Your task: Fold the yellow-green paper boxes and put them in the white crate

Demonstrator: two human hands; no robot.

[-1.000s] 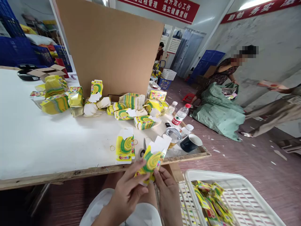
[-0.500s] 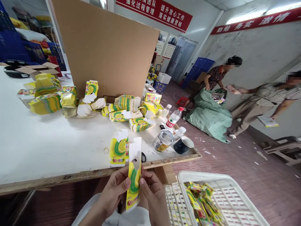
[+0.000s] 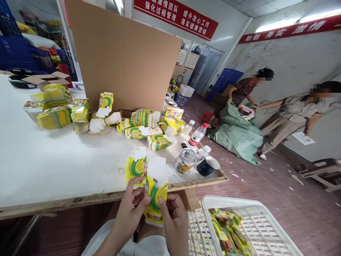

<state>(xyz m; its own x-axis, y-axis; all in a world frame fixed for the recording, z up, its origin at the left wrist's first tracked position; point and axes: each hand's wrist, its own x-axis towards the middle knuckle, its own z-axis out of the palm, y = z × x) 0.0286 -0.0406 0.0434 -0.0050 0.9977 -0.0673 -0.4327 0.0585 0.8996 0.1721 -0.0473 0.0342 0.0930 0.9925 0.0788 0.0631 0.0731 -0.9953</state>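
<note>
Between my two hands, just in front of the table edge, is a yellow-and-green printed carton [image 3: 157,195] with a white flap standing up at its top. My left hand [image 3: 133,206] pinches its left side, thumb on the printed face. From the right, my right hand [image 3: 174,217] grips the other side, its thumb also on the front. Behind the carton, a small stack of flat cartons [image 3: 135,167] of the same print lies on the white table [image 3: 66,167]. Fingers behind the held carton are partly hidden.
Bundles of cartons [image 3: 145,117] line a large cardboard sheet [image 3: 122,53]. A clear jar [image 3: 185,161], a dark mug [image 3: 207,166] and a red-capped bottle [image 3: 197,136] stand near the right edge. A white basket [image 3: 255,201] holds filled packs. Two people handle a green sack [image 3: 234,131].
The carton has turned from a narrow side to a broad face toward me, its white flap now wider. The person at far right has reached an arm to the green sack.
</note>
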